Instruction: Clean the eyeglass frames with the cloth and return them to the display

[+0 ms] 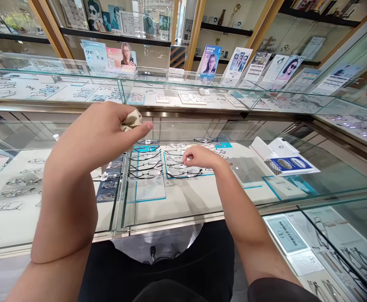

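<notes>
My left hand [98, 134] is raised at the left over the glass display case [183, 220]. Its fingers are closed around a crumpled beige cloth [133, 121], with the thumb stretched out to the right. Lower and further right, my right hand [202, 157] is in among the eyeglasses with its fingers curled inward. Whether a frame is pinched in those fingers cannot be made out. Just below it lies a dark-rimmed pair of eyeglasses [185, 173]. To its left, another column of eyeglasses [145, 173] rests on a blue-edged clear tray [150, 193].
More eyeglasses [15, 192] lie in the left section. A white box with a blue label [292, 163] sits on the right of the case. Behind stands a second glass counter [167, 110] carrying upright leaflets [210, 61]. A certificate-like card [287, 234] lies under glass at lower right.
</notes>
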A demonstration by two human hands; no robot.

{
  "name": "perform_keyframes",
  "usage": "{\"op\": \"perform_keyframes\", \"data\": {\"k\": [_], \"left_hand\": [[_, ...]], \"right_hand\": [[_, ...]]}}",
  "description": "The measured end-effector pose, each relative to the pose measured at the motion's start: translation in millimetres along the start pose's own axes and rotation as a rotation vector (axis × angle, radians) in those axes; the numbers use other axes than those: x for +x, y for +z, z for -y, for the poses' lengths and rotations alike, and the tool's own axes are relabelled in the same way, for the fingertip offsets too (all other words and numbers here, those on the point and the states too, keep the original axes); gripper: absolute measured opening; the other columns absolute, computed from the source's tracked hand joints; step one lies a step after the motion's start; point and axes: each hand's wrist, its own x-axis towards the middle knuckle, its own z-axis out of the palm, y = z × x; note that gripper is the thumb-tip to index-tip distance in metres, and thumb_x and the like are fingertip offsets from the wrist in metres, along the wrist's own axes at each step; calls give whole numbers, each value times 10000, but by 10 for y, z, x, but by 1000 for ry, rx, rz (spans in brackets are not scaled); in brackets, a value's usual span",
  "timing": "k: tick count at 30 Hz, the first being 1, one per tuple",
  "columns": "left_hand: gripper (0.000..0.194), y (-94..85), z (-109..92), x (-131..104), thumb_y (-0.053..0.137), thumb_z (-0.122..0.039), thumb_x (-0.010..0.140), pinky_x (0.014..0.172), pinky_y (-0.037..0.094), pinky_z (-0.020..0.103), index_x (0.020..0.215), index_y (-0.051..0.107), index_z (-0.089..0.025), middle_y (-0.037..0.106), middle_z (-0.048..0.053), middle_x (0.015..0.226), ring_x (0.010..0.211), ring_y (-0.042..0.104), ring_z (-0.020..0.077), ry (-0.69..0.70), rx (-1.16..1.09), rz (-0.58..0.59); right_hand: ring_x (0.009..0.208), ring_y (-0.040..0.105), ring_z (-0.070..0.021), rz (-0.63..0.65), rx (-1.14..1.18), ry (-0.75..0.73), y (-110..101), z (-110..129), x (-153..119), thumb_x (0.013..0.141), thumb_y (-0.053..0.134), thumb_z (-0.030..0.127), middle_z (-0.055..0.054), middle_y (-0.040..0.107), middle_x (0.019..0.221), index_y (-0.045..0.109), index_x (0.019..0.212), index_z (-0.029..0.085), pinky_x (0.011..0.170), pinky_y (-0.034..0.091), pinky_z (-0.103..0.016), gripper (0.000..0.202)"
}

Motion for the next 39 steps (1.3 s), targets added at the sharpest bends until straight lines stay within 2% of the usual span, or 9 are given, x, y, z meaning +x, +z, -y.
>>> {"op": "perform_keyframes", "data": {"k": [10, 15, 21, 24, 29, 39], "left_hand": [[513, 12, -32, -4, 661, -601, 933, 604, 249, 318, 654, 473, -214, 398, -37, 506, 516, 326, 113, -15, 3, 14], [511, 17, -26, 10, 675, -629, 917, 587, 257, 316, 667, 504, -218, 413, -42, 481, 472, 364, 113, -42, -23, 23], [502, 7, -21, 10, 666, -627, 921, 566, 269, 304, 676, 511, -218, 431, -47, 488, 460, 380, 106, -29, -20, 30], [514, 8, -11, 7, 661, -634, 918, 551, 273, 301, 668, 494, -218, 425, -48, 486, 453, 385, 108, -33, -19, 25], [523, 14, -4, 4, 662, -636, 920, 545, 271, 299, 670, 475, -216, 423, -48, 506, 472, 379, 105, -20, -12, 30], [514, 23, -19, 13, 655, -626, 931, 579, 251, 319, 667, 471, -225, 437, -34, 522, 516, 374, 129, -13, 0, 35]], "right_hand": [[818, 647, -165, 60, -71, 58, 56, -20, 73, 837, 730, 223, -19, 786, 911, 854, 882, 227, 708, 402, -272, 132], [879, 685, -182, 56, -97, 86, 47, -9, 67, 838, 755, 235, -29, 811, 963, 866, 909, 234, 712, 412, -266, 132], [857, 670, -180, 51, -120, 93, 45, 10, 72, 829, 769, 209, -36, 796, 954, 867, 900, 226, 702, 398, -265, 122], [809, 649, -165, -1, -114, 79, 3, 1, 45, 856, 734, 221, -26, 780, 933, 858, 919, 232, 691, 383, -269, 140], [801, 635, -172, -161, -128, 126, -50, -24, 23, 947, 630, 247, -60, 781, 991, 836, 1049, 207, 702, 367, -295, 234], [1002, 705, -219, -129, -176, 161, 133, -4, 214, 941, 681, 246, -66, 821, 1124, 853, 1046, 248, 762, 419, -289, 201]]}}
